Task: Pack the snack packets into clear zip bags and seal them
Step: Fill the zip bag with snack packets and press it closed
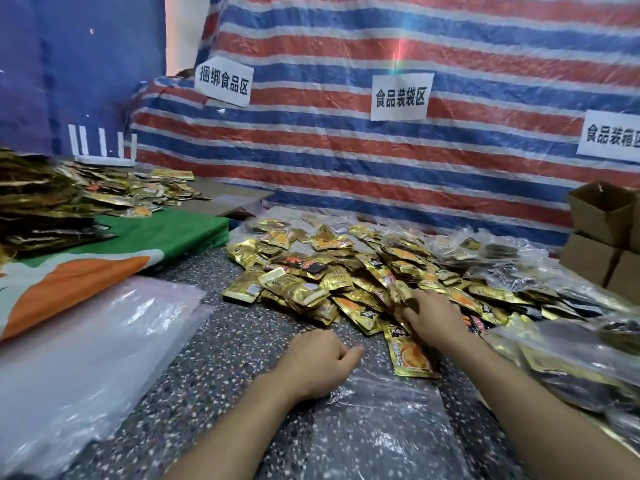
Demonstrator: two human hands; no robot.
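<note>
Left hand (317, 362): my fingers curl on the bag (377, 431) beneath; grip unclear.
Right hand (434, 318): I grip packets (399, 295) at my fingertips.

Gold packets (332, 271), speckled grey table (221, 341), striped tarp (381, 161).

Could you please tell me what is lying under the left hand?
A clear zip bag lies flat under the left hand on the speckled table, which shows through it. The hand covers the bag's top edge, so whether that edge is pinched cannot be seen.
</note>
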